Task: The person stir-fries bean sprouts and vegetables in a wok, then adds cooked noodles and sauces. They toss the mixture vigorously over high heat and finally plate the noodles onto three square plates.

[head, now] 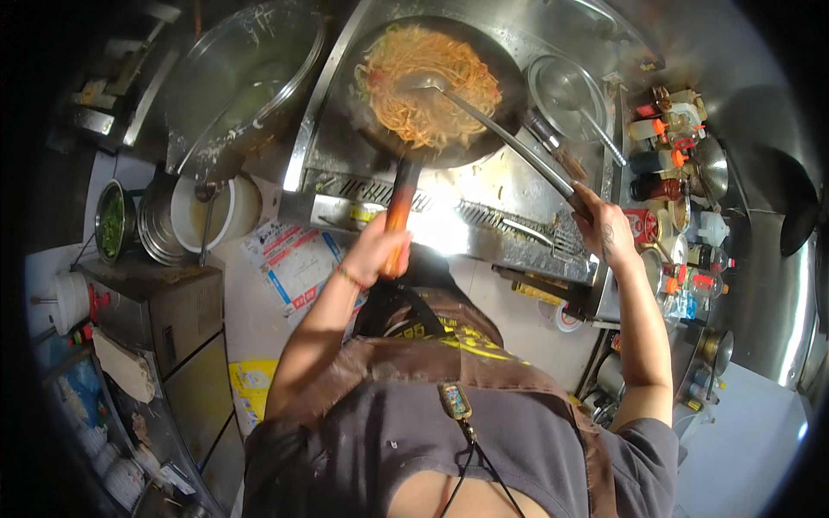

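Note:
My left hand (375, 249) is wrapped around the wooden handle (399, 210) of a dark wok (440, 157) on the steel range. Noodles (414, 61) in reddish sauce, with bits of green vegetable, fill much of the wok. In my right hand (602, 226) is the end of a long-handled metal ladle (502, 133). Its bowl (424, 82) rests on or just over the noodles, near their middle; the exact contact cannot be made out. Light steam hangs over the wok.
Right of the wok stands a metal bowl (541, 74) with another ladle. Sauce bottles (654, 160) and jars crowd the right shelf. A slotted turner (563, 239) lies on the range's front ledge. At left are a large pot (184, 103), a white bucket (230, 223) and a bowl of greens (111, 226).

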Motion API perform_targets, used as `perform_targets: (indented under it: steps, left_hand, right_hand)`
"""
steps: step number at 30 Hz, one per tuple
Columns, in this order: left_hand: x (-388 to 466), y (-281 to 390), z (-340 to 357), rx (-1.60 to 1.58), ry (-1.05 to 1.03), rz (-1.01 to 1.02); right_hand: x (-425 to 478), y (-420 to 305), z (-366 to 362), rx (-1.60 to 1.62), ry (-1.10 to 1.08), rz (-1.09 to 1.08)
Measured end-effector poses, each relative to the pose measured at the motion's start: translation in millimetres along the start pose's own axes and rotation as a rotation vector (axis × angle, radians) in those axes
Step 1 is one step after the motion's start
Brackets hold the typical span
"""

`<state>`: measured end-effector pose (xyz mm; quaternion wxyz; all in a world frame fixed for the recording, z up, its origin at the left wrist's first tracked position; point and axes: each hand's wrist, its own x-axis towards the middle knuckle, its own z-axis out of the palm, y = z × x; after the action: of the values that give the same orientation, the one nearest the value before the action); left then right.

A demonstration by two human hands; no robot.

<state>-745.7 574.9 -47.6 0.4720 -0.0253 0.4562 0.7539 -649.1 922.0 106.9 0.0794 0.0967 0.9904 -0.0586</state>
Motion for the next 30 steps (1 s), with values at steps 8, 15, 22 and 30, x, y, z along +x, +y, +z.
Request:
perform_targets:
  steps: [8, 15, 22, 30]
  left_hand:
    - [4, 37, 8, -0.007, -0.027, -0.007]
    - [43, -6, 12, 0.625, 0.178, 0.258]
    - [7, -36, -21, -0.119, 0.182, 0.061]
    - [59, 16, 19, -0.006, 0.074, 0.063]
  right_hand:
    - [-26, 37, -64, 0.589, -0.13, 0.3]
    - [30, -6, 136, 0.542, 0.082, -0.01]
    - [-16, 46, 110, 1.031, 0.074, 0.414]
    - [-48, -33, 138, 0.276, -0.079, -0.023]
